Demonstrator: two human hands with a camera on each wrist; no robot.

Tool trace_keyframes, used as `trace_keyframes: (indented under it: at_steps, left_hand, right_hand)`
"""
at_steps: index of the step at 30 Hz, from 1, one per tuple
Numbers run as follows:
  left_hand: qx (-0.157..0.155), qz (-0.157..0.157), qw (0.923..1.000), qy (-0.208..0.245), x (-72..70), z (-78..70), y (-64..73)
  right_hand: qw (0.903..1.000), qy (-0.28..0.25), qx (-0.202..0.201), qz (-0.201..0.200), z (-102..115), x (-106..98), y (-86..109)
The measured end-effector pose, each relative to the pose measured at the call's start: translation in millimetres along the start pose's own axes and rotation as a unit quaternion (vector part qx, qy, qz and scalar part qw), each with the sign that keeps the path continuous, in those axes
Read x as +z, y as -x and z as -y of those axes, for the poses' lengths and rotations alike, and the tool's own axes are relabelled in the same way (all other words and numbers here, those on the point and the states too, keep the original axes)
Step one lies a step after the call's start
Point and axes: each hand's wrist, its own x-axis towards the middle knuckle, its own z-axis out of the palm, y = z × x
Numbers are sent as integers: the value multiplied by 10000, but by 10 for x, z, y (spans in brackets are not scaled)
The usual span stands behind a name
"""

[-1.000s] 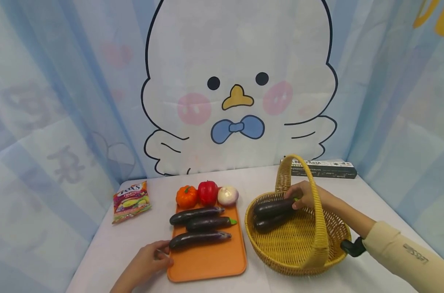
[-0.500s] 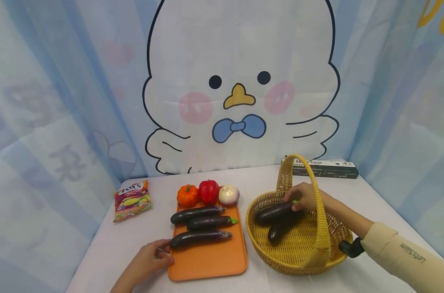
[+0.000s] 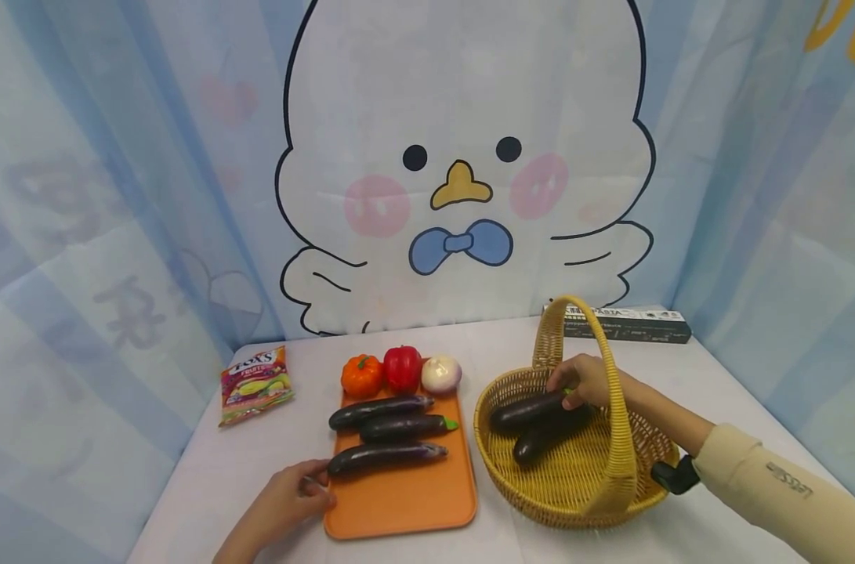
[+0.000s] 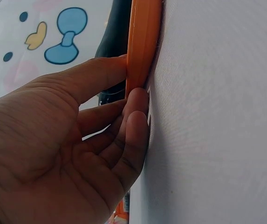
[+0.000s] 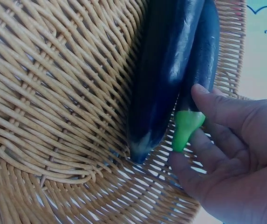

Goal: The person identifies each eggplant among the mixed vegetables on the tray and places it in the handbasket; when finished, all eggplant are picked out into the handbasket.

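My left hand point(image 3: 291, 500) pinches the left edge of an orange tray point(image 3: 406, 501), thumb against its rim in the left wrist view. Three dark purple eggplants point(image 3: 388, 460) lie on this tray, the middle one with a green cap. My right hand point(image 3: 586, 380) reaches under the handle of a yellow wicker basket point(image 3: 557, 482). In the right wrist view, its thumb and fingers pinch a green-capped eggplant point(image 5: 207, 51) near the cap. A second, darker-tipped eggplant point(image 5: 166, 79) lies alongside it in the basket.
An orange pumpkin-shaped vegetable point(image 3: 361, 376), a red bell pepper point(image 3: 402, 369) and a white-purple round vegetable point(image 3: 441, 374) line the tray's far end. A candy bag point(image 3: 256, 385) lies at left. A dark pasta box point(image 3: 628, 324) stands behind the basket, whose tall handle point(image 3: 617, 407) arches over my right forearm.
Inside the basket, the second eggplant has shifted right and turned so its near end points toward the front. The green-capped one tilts slightly, still in my right hand. My left hand stays at the tray.
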Motion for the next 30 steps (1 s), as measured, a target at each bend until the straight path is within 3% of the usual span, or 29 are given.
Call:
trace_keyframes:
  at_steps: [30]
  left_hand:
    - [161, 10, 9999, 33, -15, 14, 14]
  right_hand:
    - [9973, 689, 38, 257, -95, 69, -96]
